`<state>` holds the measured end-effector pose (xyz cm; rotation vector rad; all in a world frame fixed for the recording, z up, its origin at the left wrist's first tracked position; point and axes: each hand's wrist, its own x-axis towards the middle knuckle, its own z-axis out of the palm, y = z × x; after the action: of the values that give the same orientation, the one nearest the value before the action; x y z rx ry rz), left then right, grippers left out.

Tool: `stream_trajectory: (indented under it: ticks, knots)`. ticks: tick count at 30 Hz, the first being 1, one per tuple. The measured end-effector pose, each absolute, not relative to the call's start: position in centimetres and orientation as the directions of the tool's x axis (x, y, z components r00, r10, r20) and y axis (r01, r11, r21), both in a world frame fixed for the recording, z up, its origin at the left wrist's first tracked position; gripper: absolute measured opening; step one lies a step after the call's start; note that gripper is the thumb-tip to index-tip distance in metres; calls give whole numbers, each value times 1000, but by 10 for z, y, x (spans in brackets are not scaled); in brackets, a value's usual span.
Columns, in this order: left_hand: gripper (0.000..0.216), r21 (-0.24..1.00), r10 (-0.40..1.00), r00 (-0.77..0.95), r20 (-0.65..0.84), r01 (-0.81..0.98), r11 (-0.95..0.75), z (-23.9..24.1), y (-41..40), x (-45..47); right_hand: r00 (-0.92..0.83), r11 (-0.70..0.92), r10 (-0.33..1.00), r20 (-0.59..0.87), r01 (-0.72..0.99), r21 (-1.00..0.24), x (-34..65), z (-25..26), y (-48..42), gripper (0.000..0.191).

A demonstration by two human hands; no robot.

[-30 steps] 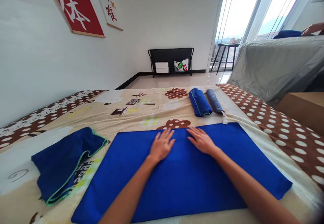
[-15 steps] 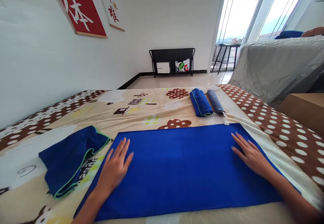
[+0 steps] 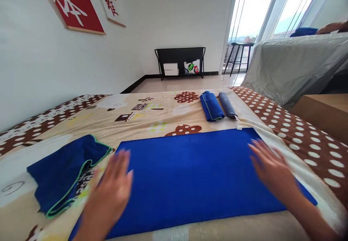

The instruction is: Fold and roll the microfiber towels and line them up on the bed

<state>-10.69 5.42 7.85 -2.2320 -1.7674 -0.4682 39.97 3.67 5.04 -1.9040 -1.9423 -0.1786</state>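
A bright blue towel (image 3: 190,175) lies spread flat, folded into a long rectangle, on the patterned bed cover (image 3: 152,115). My left hand (image 3: 110,193) hovers over its left end and my right hand (image 3: 270,168) over its right end. Both are blurred by motion, with fingers stretched out and nothing in them. A crumpled dark blue towel with a green edge (image 3: 65,172) lies just left of my left hand. Farther off on the bed sit a rolled blue towel (image 3: 211,106) and a rolled grey towel (image 3: 227,105), side by side.
A white wall with red and white hangings (image 3: 72,5) runs along the left. A black rack (image 3: 179,62) with boxes stands at the far wall. A grey-covered bed (image 3: 293,65) is at the right, where another person's hand (image 3: 330,27) rests beside a blue towel.
My hands swept apart from the towel's middle to its two ends, then drew back toward me and lifted a little. The towel lies flat as before.
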Motion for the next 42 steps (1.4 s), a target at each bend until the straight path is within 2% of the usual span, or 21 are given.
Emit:
stream_trajectory:
  ticks: [2,4,6,9,12,16,24,31,36,40,42]
  knots:
    - [68,46,913,274,303,952,-301,87,103,-25,-239,310,908,344,936,-166,324,69,96,53]
    - [65,58,913,308,266,941,-335,79,140,42,-417,475,858,299,867,-153,263,71,141,51]
    - [61,73,915,335,224,931,-358,58,162,77,-503,551,824,261,819,-160,230,60,165,51]
    - [55,91,911,368,185,917,-388,27,175,68,-539,579,812,224,793,-190,241,34,175,51]
    - [56,102,925,338,173,928,-358,14,177,17,-512,547,836,200,807,-222,297,16,176,59]
    - [56,100,966,211,152,969,-228,17,178,-67,-448,475,880,162,844,-248,389,5,178,60]
    - [70,76,988,-52,146,996,41,17,176,-177,-175,214,968,179,950,-226,506,-32,177,73]
    - [87,95,972,-187,141,980,175,14,180,-192,3,39,981,195,977,-210,538,-55,180,76]
    - [79,130,962,-238,136,967,221,21,184,-194,28,15,975,222,981,-192,537,-45,181,73]
    - [74,135,961,-210,180,973,187,36,177,-187,77,-19,937,341,986,-168,517,-21,163,77]
    - [71,125,959,-162,233,983,135,47,164,-169,44,16,919,393,989,-150,491,-6,144,75]
